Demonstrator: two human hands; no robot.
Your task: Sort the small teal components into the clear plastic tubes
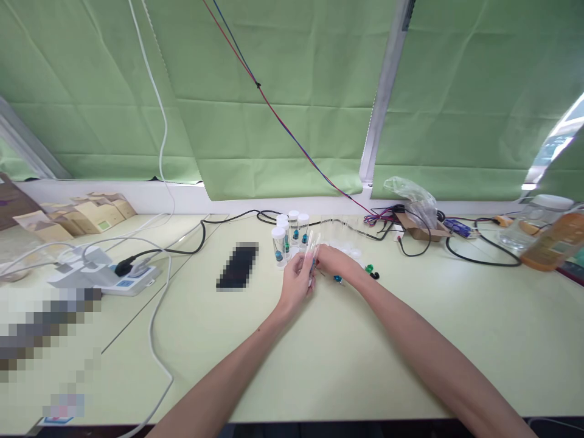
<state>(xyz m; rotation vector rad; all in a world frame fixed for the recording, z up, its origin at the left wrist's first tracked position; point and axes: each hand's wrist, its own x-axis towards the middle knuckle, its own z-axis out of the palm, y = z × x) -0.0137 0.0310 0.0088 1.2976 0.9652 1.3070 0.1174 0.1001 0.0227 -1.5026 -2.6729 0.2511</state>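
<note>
My left hand [297, 281] is wrapped round a clear plastic tube [312, 250], which is tilted with its upper end pointing away from me. Close against it on the right, my right hand [335, 260] has its fingers bent down and together; a speck of red shows at the fingertips, but what they hold is hidden. Just behind the left hand stand several clear tubes with white caps [278, 233], small blue and green pieces inside them. On the table by the right wrist lie a blue piece [337, 278], a green piece [369, 268] and a black piece [375, 275].
Uncapped clear tubes [349, 231] stand behind the right hand, with white caps [354, 253] near them. A pixelated dark rectangle [238, 266] lies left. Cables and a power strip [132, 280] are further left. At right are an open cardboard box [422, 230] and an orange bottle [554, 243].
</note>
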